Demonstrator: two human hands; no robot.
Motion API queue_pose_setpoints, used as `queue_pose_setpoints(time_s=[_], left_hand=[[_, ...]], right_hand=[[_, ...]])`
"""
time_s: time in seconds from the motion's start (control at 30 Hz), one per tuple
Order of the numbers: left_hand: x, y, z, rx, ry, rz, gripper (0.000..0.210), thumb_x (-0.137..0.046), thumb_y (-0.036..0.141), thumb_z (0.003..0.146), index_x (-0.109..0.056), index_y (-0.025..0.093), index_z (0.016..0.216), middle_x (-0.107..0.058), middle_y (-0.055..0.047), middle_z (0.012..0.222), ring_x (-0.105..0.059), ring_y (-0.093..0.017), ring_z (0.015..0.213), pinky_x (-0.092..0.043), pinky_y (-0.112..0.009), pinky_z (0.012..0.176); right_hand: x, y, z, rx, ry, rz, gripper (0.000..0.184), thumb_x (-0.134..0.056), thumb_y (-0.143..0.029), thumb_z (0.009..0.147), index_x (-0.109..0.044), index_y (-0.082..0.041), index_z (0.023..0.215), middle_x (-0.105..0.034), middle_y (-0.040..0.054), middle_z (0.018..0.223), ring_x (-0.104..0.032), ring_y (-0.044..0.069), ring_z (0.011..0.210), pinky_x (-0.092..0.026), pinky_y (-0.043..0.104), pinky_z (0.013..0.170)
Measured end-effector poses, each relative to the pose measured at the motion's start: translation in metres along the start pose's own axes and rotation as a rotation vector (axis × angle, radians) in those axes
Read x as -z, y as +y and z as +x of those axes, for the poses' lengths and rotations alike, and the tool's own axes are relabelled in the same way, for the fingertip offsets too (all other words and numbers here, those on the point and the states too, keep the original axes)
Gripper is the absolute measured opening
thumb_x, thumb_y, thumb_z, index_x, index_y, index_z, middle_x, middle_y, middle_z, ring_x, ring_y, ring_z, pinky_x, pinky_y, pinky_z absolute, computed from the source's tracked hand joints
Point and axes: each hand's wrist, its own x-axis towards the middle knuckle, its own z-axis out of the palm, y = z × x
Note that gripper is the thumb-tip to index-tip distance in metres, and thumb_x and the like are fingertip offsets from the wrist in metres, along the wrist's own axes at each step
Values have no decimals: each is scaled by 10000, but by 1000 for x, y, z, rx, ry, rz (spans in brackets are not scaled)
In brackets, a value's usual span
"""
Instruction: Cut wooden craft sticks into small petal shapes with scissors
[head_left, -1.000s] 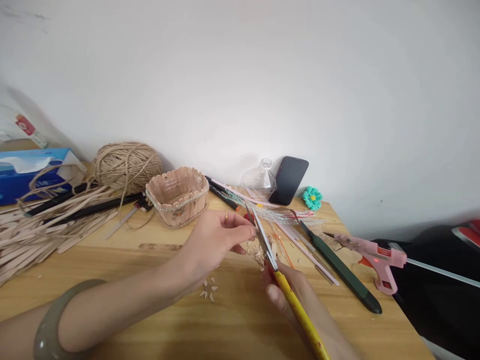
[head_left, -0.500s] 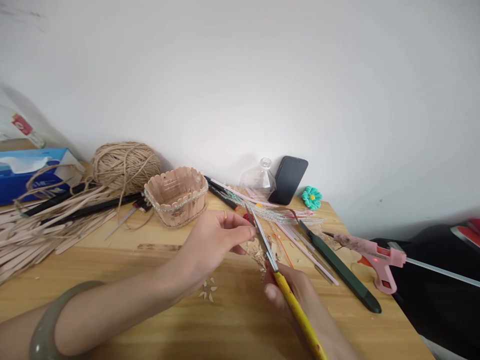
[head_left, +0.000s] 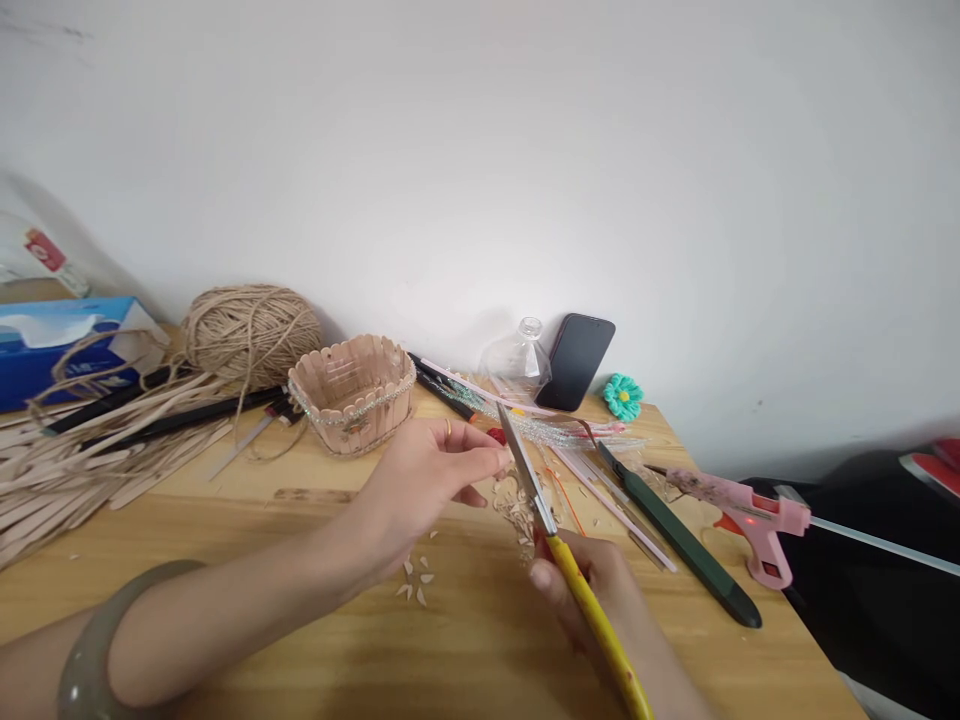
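My right hand (head_left: 592, 585) grips yellow-handled scissors (head_left: 529, 480), their blades pointing up and away and lying together. Just left of the blades, my left hand (head_left: 442, 465) is pinched at thumb and forefinger; whatever sits between the tips is too small to make out. Under the blades lies a heap of pale wood shavings (head_left: 513, 512). Several small petal-shaped wood chips (head_left: 421, 578) form a ring on the table below my left wrist. A basket (head_left: 356, 405) of wooden sticks with a silvery trim stands behind my left hand.
Left: craft sticks (head_left: 45, 470), a twine ball (head_left: 251, 335) and a tissue box (head_left: 67, 350). Behind: a cut plastic bottle top (head_left: 529, 350), a phone (head_left: 576, 362) and a green flower (head_left: 623, 397). Right: a dark green long-handled tool (head_left: 682, 540) and a pink glue gun (head_left: 750, 515).
The scissor blades, slightly apart before, have come together, and their tips have swung a little to the right. My left hand stays nearly in place.
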Motion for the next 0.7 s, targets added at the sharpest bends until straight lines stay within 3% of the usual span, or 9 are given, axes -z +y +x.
queue_pose_setpoints(time_s=[0.17, 0.3, 0.5, 0.7], left_hand=[[5, 7, -1, 21, -37, 77, 101, -691, 247, 634, -648, 158, 615, -616, 17, 643, -530, -104, 629, -436, -190, 511], [26, 9, -8, 27, -107, 264, 68, -679, 228, 621, -652, 166, 621, -603, 41, 595, -493, -88, 552, -380, -183, 467], [76, -19, -22, 202, -290, 694, 63, -634, 201, 640, -677, 155, 638, -599, 54, 530, -477, -87, 502, -339, -196, 489], [92, -41, -25, 130, -300, 855, 150, -573, 214, 704, -719, 179, 708, -718, 20, 687, -609, -144, 640, -405, -219, 576]], right_hand=[[6, -3, 5, 28, 141, 214, 555, -421, -711, 766, -386, -221, 508, -365, -53, 363, -320, 86, 335, -237, 206, 327], [20, -4, 16, 27, 321, 524, 509, -518, -678, 709, -458, -217, 503, -365, -58, 305, -300, 88, 262, -231, 200, 276], [30, -2, 25, 44, 321, 622, 494, -559, -682, 681, -474, -224, 515, -393, -40, 312, -323, 103, 277, -256, 218, 287], [26, 0, 26, 80, 331, 520, 478, -542, -674, 696, -471, -226, 545, -399, -42, 322, -321, 106, 289, -256, 219, 295]])
